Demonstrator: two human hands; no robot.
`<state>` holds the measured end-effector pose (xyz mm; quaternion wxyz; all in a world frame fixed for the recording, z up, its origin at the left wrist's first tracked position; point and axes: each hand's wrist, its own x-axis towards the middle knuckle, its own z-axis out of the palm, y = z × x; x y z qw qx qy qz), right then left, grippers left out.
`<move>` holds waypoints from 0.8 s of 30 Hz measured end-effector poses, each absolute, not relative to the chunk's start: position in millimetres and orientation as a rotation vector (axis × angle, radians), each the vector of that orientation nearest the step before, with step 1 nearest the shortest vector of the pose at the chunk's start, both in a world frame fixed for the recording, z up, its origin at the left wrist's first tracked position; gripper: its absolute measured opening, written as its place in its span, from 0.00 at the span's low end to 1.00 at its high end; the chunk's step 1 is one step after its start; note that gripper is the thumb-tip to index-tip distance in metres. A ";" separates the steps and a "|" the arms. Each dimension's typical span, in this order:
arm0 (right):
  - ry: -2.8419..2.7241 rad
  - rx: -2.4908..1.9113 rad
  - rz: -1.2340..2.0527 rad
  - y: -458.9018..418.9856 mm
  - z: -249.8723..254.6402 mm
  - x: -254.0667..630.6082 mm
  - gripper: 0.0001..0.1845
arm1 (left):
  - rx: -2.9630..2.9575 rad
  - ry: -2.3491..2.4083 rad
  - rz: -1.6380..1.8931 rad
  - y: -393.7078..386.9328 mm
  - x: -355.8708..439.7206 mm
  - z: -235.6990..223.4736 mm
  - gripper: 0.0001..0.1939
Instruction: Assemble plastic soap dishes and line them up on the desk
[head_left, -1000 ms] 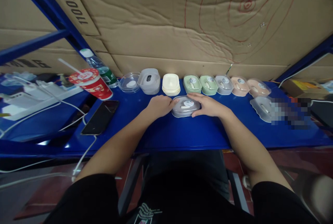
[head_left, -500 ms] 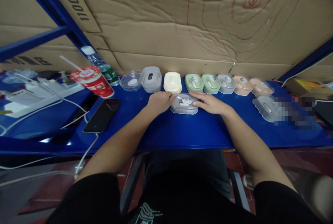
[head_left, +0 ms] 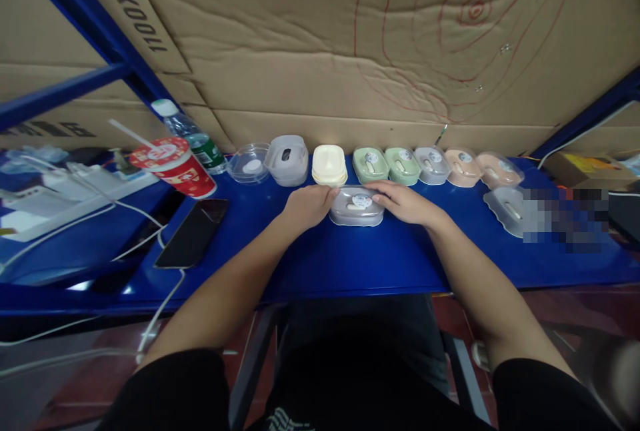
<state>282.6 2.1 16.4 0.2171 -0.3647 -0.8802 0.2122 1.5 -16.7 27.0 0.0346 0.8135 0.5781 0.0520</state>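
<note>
A grey lidded box (head_left: 357,206) with a round sticker on its clear lid sits on the blue shelf (head_left: 350,257) in front of me. My left hand (head_left: 307,205) curls against its left end, fingers on the lid's edge. My right hand (head_left: 405,202) lies over its right end, fingers pressed on the lid. Behind it runs a row of similar boxes: a cream stack (head_left: 329,164), two green boxes (head_left: 371,164), a grey one (head_left: 433,164) and two pink ones (head_left: 463,165).
At the left stand a red paper cup with a straw (head_left: 173,165), a water bottle (head_left: 193,134), a clear lid (head_left: 249,163), a grey open box (head_left: 287,159) and a black phone (head_left: 193,233) on a white cable. Another grey box (head_left: 505,207) lies at the right. Cardboard (head_left: 350,51) backs the shelf.
Both hands stay on the grey box; they and the box have shifted only slightly on the shelf as the view moved.
</note>
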 end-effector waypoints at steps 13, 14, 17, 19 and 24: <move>-2.262 -1.218 -0.059 -21.7 46.7 286.0 0.23 | 2.518 0.940 0.259 -29.7 4.3 31.9 0.25; -2.293 -1.149 -0.037 -29.6 48.2 277.3 0.22 | 2.550 0.970 0.257 -29.6 4.5 30.5 0.26; -2.512 -0.928 0.114 -52.6 47.8 249.4 0.19 | 2.650 1.059 0.227 -25.2 1.6 25.7 0.25; -2.672 -0.791 0.249 -62.8 45.3 236.3 0.18 | 2.673 1.096 0.208 -20.9 -1.5 23.1 0.23; -2.730 -0.892 0.322 -58.0 39.5 238.2 0.16 | 2.662 1.138 0.211 -15.5 -5.6 20.4 0.23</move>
